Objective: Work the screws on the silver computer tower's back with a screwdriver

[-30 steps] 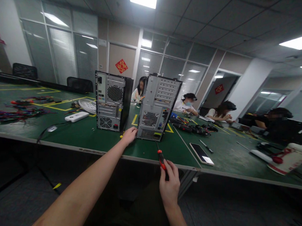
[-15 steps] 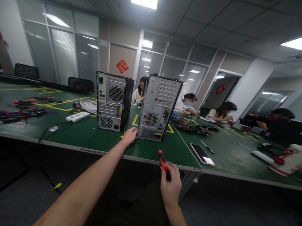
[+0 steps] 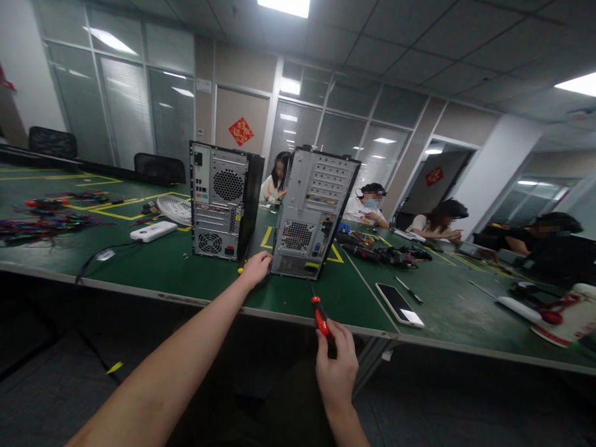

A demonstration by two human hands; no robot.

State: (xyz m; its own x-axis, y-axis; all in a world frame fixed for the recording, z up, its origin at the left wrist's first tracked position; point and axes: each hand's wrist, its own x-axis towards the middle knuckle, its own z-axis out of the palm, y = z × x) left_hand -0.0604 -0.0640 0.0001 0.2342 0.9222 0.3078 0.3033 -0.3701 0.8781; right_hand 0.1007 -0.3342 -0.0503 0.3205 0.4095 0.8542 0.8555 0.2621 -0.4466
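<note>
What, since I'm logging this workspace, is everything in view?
Computer towers: two, grey and black, mid-table
Screwdriver: one, red and black, before towers
Phone: one, dark screen, right of screwdriver
Pen-like tool: one, black and grey, beside phone
Wires: uncounted, multicoloured, table's left
Elongated device: one, white, left of towers
Round item: one, white, behind device
Cable clutter: uncounted, mostly black, right of towers
Unclear item: one, white and red, far right
Tabletop: at least one, green, beneath these
Chairs: at least two, black, background left
Door signs: two, red, background
Co-workers: four, pale or dark clothing, background
Left hand: one, bare, at right tower
Right hand: one, bare, gripping screwdriver
</note>
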